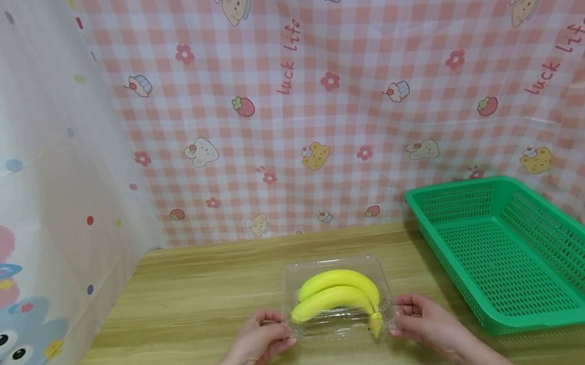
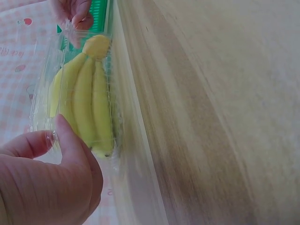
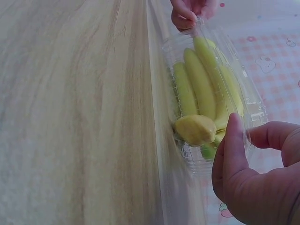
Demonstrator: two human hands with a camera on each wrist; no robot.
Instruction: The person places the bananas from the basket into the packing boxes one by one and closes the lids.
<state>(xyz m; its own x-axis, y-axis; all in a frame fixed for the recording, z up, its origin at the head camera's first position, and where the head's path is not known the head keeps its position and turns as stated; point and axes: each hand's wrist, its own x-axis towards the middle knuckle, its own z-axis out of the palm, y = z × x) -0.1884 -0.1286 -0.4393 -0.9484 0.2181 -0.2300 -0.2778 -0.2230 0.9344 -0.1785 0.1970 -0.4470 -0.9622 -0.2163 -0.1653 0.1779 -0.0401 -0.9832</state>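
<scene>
A clear plastic clamshell box (image 1: 336, 325) stands at the front middle of the table, with a bunch of yellow bananas (image 1: 333, 303) inside. The bananas' thick stem end (image 3: 194, 130) points to the front right corner. At the box's front left corner, my left hand (image 1: 261, 338) pinches the plastic edge between thumb and fingers. My right hand (image 1: 429, 324) grips the front right corner the same way, as the right wrist view also shows. The lid lies over the bananas; whether its edge is fastened I cannot tell.
A green plastic basket (image 1: 524, 264) with slotted walls stands on the right of the wooden table (image 1: 202, 289). Behind the table hangs a pink checked cloth (image 1: 278, 148), and a white printed cloth (image 1: 55, 191) hangs on the left.
</scene>
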